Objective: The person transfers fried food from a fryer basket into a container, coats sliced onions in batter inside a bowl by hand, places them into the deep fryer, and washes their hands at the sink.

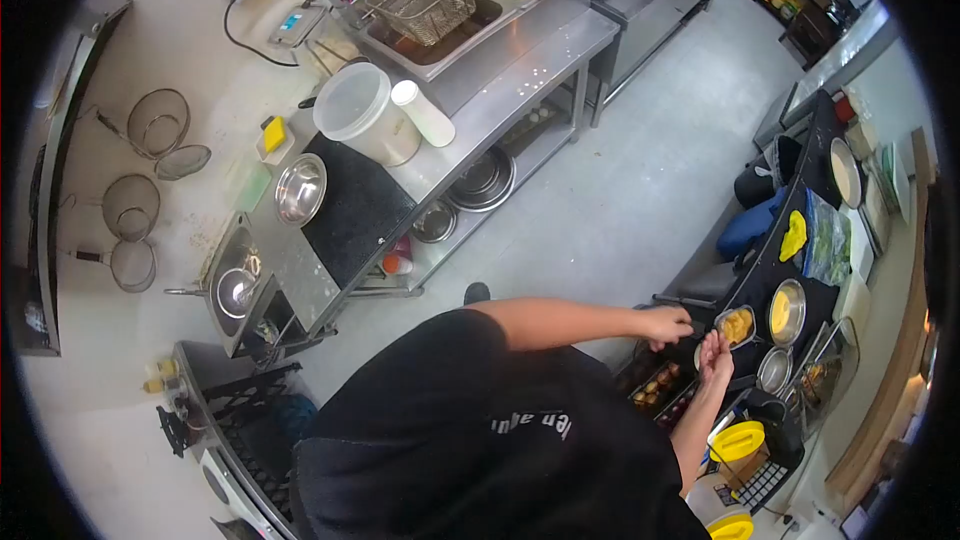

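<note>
White-walled kitchen, bare pale floor [640, 170] between two work lines. On my feed, the far-side steel table [540, 50] carries a wire basket [435, 15] resting over a fryer vat, presumably to drain. A white tub [365, 130] and white bottle [428, 115] stand near the black mat [350, 205]; a steel bowl [300, 190] sits at the mat's edge. Sieves [133, 205] hang on the wall, likely to save surface.

Both hands work at the dark counter [762, 275]. Left hand [668, 325]: fingers curled inward; I cannot tell whether anything is gripped. Right hand [715, 355]: half open, fingers up beside the near rim of a small container [753, 324]; steadying it or merely alongside, I cannot tell. The container holds yellow pieces [737, 326]. I judge it is placed near the counter's front for easy reach. A metal bowl [799, 312] with yellow contents stands just beyond, a smaller bowl [775, 372] near it.
</note>
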